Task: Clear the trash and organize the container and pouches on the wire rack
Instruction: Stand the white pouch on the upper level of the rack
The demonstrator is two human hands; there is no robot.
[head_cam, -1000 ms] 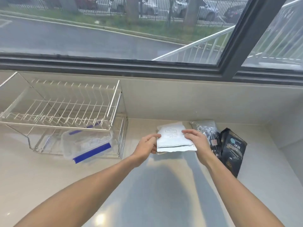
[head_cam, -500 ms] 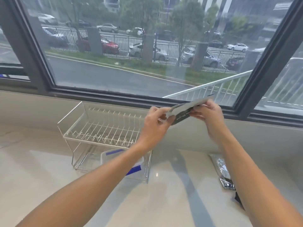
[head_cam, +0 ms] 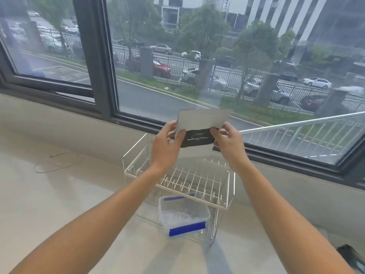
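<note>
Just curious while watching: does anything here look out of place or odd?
Mostly tidy. The clear container with blue clips sits skewed under the wire rack, poking out past its front. A thin cord lies loose on the counter, left. Both hands hold pouches above the rack, not yet placed.

Both arms are bare all the way up, with no sleeves, and the left hand (head_cam: 167,147) and right hand (head_cam: 227,144) wear nothing.

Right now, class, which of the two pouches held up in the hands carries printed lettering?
The black coffee pouch, held in front; the plain silver pouch behind it shows none.
</note>
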